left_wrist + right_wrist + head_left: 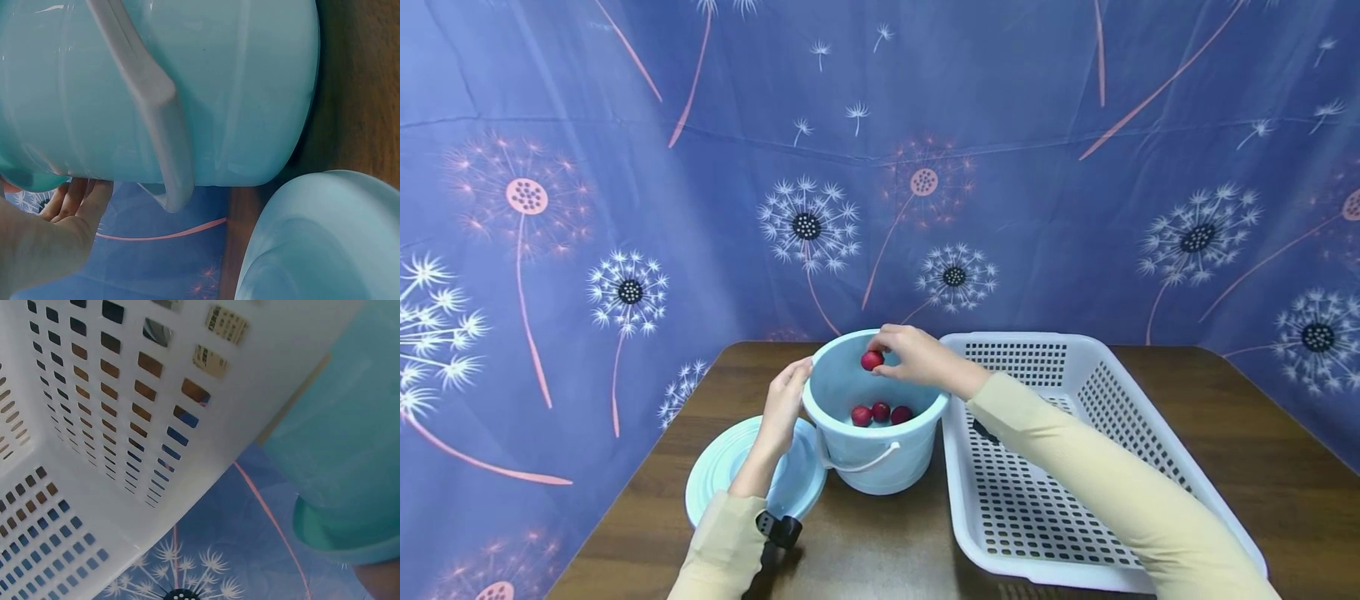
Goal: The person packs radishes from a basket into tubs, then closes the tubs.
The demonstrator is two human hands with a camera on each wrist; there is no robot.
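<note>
A light-blue bucket (880,467) with a white handle (867,460) stands at the middle of the table. My left hand (786,402) grips its left rim, and in the left wrist view the fingers (92,199) lie against the outer wall. Over the bucket's mouth, my right hand (913,358) pinches a small round red plum-like fruit (872,360) between thumb and fingers. Several similar fruits (881,411) lie at the bottom of the bucket. Only a sliver of the right hand shows below the rim in the right wrist view.
A white perforated plastic basket (958,500) stands right of the bucket, under my right forearm. A round light-blue lid (703,479) lies on the brown wooden table (857,550) to the left, partly behind my left wrist. A blue dandelion-print cloth (1037,208) hangs behind.
</note>
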